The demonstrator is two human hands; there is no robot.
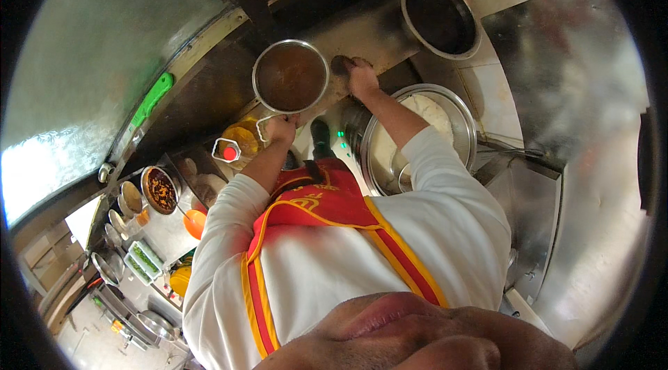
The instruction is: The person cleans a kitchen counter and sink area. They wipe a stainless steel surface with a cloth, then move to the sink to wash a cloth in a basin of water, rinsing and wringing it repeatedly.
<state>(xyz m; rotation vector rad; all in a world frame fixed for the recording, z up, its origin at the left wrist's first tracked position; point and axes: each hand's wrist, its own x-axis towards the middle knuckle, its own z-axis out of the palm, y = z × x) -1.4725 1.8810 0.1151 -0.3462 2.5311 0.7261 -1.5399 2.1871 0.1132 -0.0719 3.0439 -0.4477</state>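
Note:
My left hand [282, 128] is curled closed at the near rim of a round metal pot [290, 76] of brown liquid. The part it grips is hidden. Beyond the pot's right side, my right hand [361, 77] is closed around a dark pad or cloth [342, 65], which lies against the stained metal work surface [365, 38]. Close by my left wrist stand plastic jugs with white handles, one of yellow oil [242, 137] and one with a red cap [229, 153].
Under my right forearm stands a wide steel pot [472, 124] of pale contents. A dark-filled pot [441, 17] sits beyond. Left are a green-handled tool [153, 99], a bowl of chili oil [159, 190], an orange bowl [194, 224] and trays of chopped greens [143, 261].

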